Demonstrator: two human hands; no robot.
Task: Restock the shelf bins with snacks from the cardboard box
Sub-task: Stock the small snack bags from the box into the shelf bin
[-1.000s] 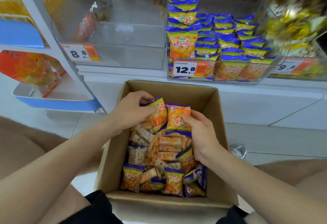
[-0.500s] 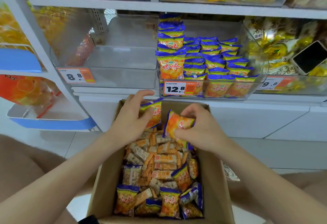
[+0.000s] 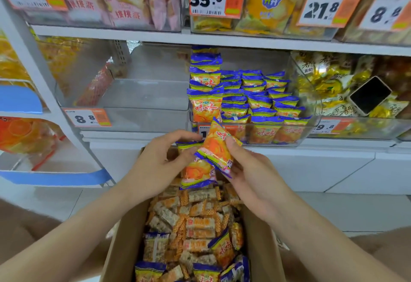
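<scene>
An open cardboard box sits low between my arms, filled with several small snack packets. My left hand holds an orange-and-blue snack bag above the box's far end. My right hand pinches a second orange-and-blue bag, tilted, just in front of the shelf. Behind them a clear shelf bin holds rows of the same bags. Both hands are close together, bags overlapping.
A clear bin with an 8.8 price tag stands left of the stocked one, almost bare. A phone lies on yellow snacks in the right bin. Upper shelf bins carry pink and yellow bags. A blue-edged side rack juts out at left.
Both hands lifted their bags out of the box and up toward the stocked bin. The view tilted upward, showing the upper shelf.
</scene>
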